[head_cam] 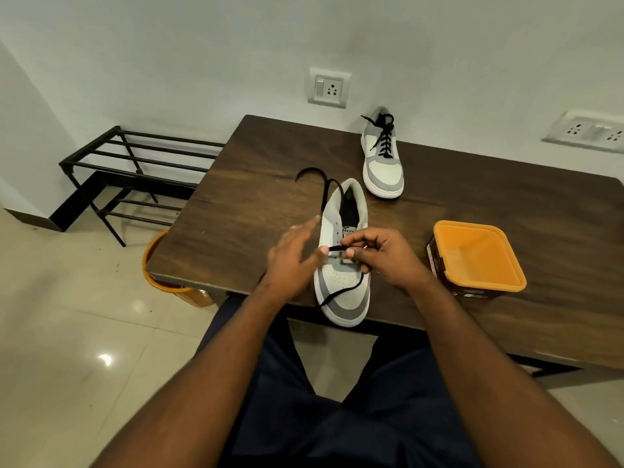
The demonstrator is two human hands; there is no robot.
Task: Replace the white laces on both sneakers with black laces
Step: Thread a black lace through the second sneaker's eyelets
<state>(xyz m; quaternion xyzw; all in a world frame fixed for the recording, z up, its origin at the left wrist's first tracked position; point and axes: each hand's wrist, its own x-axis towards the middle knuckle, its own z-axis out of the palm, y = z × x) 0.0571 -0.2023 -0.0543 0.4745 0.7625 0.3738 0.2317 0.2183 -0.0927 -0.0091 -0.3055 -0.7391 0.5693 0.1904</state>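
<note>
Soft, even indoor light fills the room, a touch dim and greenish. Glare spots shine on the glossy floor tiles [104, 359], thrown from overhead. Under the table [256, 153], deep shadow. The wide lens bends the wall [202, 45] and table edges outward. The left hand [293, 261] smears with slight motion blur; the centre holds sharp.

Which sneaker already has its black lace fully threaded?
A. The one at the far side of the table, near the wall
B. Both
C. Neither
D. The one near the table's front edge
A: the far sneaker shows black crossings up its front, while the near sneaker has only one lace at its lowest eyelets, pinched by the right hand.
</note>
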